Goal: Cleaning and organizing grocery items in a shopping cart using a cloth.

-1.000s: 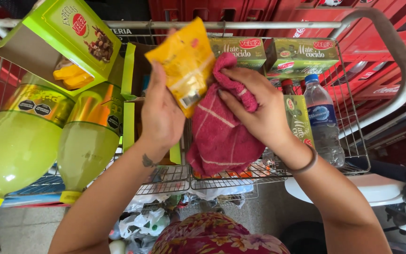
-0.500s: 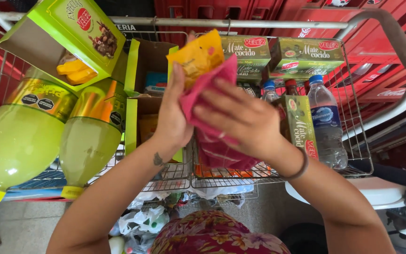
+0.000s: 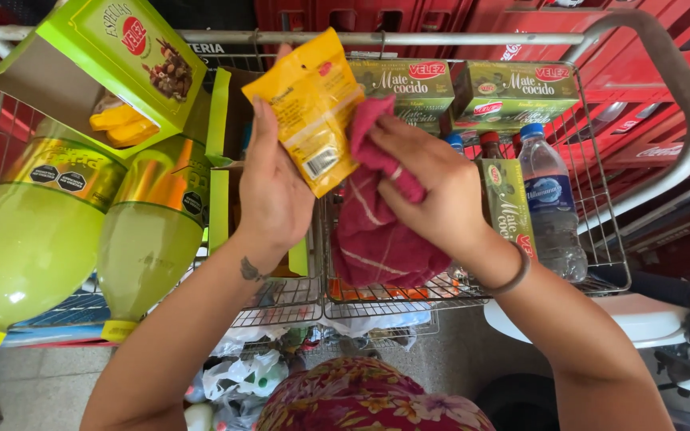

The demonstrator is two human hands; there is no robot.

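Item 1: two large bottles of yellow-green drink [image 3: 81, 239] lay side by side at the far left of the wire cart [image 3: 600, 239], caps toward me.

Item 2: above them I logged an open green carton [image 3: 105, 72], tilted, with yellow packets showing inside.

Item 3: my left hand [image 3: 273, 191] was raised over the cart, back of the hand to the camera. Its fingers were pressed together along the left edge of a yellow packet [image 3: 313, 104]; the thumb sat behind the packet, so I could not tell exactly how it gripped. The packet stood tilted above the middle of the cart, clear of the other goods.

Item 4: my right hand [image 3: 433, 191] was closed around a bunched red cloth [image 3: 377, 239], fingers curled and pressing its upper fold against the packet's right edge. The rest of the cloth hung down toward the cart floor. A band circled that wrist.

Item 5: behind the hands stood two green boxes [image 3: 473, 88] in a row against the cart's far wall.

Item 6: at the right, a narrow green box [image 3: 509, 207] stood just beside a clear water bottle [image 3: 549, 199] with a blue cap.
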